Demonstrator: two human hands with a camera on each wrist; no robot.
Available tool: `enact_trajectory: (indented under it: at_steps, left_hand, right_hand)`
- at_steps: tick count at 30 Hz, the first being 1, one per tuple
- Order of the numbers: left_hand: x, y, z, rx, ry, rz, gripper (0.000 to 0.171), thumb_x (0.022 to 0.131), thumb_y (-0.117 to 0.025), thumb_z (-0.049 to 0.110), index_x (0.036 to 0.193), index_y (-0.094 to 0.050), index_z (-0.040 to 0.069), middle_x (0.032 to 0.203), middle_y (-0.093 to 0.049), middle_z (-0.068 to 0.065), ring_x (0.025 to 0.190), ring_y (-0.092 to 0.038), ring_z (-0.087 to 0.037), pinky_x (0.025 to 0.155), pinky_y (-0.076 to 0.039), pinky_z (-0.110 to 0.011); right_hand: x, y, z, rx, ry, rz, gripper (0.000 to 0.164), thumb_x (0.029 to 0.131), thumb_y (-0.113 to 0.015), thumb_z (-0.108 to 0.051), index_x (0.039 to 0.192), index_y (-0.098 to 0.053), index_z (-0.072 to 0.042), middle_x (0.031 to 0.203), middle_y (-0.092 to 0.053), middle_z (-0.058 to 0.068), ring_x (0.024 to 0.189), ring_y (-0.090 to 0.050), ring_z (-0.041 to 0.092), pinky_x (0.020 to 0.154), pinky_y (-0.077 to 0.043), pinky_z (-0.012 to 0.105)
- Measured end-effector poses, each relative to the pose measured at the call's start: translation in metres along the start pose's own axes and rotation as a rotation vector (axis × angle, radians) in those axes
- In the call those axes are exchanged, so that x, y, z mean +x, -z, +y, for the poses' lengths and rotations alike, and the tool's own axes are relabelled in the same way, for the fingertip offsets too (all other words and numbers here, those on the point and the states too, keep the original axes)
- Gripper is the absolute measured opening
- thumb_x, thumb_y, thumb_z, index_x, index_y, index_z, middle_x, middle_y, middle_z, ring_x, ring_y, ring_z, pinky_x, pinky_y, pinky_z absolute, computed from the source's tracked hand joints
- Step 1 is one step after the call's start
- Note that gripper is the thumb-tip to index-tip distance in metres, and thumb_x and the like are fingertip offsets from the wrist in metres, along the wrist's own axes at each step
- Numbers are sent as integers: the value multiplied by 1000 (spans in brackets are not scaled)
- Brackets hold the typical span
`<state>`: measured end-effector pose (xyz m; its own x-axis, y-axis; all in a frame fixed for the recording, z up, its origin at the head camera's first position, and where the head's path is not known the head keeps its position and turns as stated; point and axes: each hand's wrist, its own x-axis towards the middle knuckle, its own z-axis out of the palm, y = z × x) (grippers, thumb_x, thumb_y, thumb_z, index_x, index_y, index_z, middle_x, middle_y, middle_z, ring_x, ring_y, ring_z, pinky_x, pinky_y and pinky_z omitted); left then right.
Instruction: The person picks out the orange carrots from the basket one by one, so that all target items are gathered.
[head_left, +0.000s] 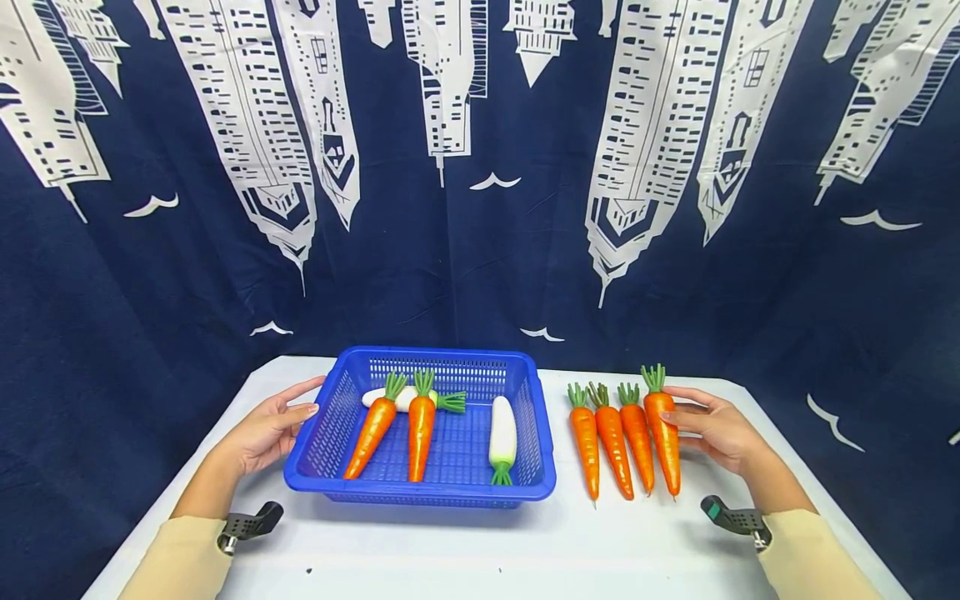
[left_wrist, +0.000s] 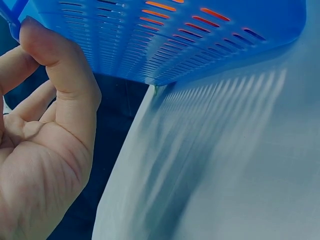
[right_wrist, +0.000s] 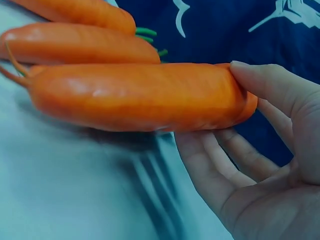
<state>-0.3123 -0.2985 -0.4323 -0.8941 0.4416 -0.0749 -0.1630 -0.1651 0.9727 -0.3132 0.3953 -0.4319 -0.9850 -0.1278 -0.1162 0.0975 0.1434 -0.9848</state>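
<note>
Before a navy cloth [head_left: 450,258] printed with white towers, a white table [head_left: 390,558] carries a blue basket [head_left: 420,488], its left rim pinched by a person's left hand [head_left: 266,433], apparently to steady it. The right hand [head_left: 716,429], beyond the basket's other side, grips the outermost carrot [head_left: 666,454] near its leafy top, thumb over and fingers beneath, the thick end likely offering the surest hold. Three more carrots [head_left: 613,450] lie side by side just left of it, leaves pointing away, seemingly within easy reach. The gripped carrot is glossy orange, tapering to wispy root ends; whether it clears the table is hard to tell. Two carrots [head_left: 422,433] and two white radishes [head_left: 502,427] lie in the basket.
</note>
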Motion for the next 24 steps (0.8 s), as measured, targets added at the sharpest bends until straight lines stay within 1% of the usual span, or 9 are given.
enact_trajectory:
  at_steps: [6,13,14,17,20,24]
  left_hand:
    - [0,0,0,3,-3,5,66,109,-46,10,164,-9,11,116,-72,0,97,-75,-15,87,-63,-33]
    - [0,0,0,2,0,8,67,109,-46,10,164,-9,12,115,-72,0,96,-75,-15,87,-63,-33]
    - [0,0,0,1,1,8,66,109,-46,10,164,-9,12,115,-72,0,96,-75,-15,87,-63,-33]
    - [0,0,0,-3,3,9,67,109,-47,10,164,-10,12,116,-72,0,96,-75,-15,87,-63,-33]
    - [0,-1,1,-5,4,11,67,109,-47,10,165,-10,12,116,-71,0,97,-75,-15,87,-63,-33]
    - [0,0,1,-7,7,13,67,109,-47,10,165,-10,12,117,-71,-1,98,-75,-16,88,-63,-34]
  right_hand:
    - [4,7,3,-16,-29,8,40,97,-71,-14,133,-66,-30,106,-72,-18,97,-71,7,88,-64,40]
    - [9,13,6,-36,-73,3,35,96,-71,-13,129,-68,-27,102,-75,-13,92,-73,10,85,-64,35]
    - [10,14,6,-43,-76,-6,35,97,-71,-13,130,-67,-25,102,-75,-12,92,-73,10,85,-64,34]
    - [14,15,10,-55,-98,1,38,96,-72,-13,132,-66,-20,100,-76,-10,89,-73,10,83,-64,33]
    - [17,17,14,-73,-108,1,46,95,-73,-14,139,-61,-12,100,-76,-9,89,-73,10,83,-64,31]
    - [20,17,18,-96,-129,16,54,94,-75,-14,144,-55,-4,100,-76,-9,88,-73,10,82,-64,32]
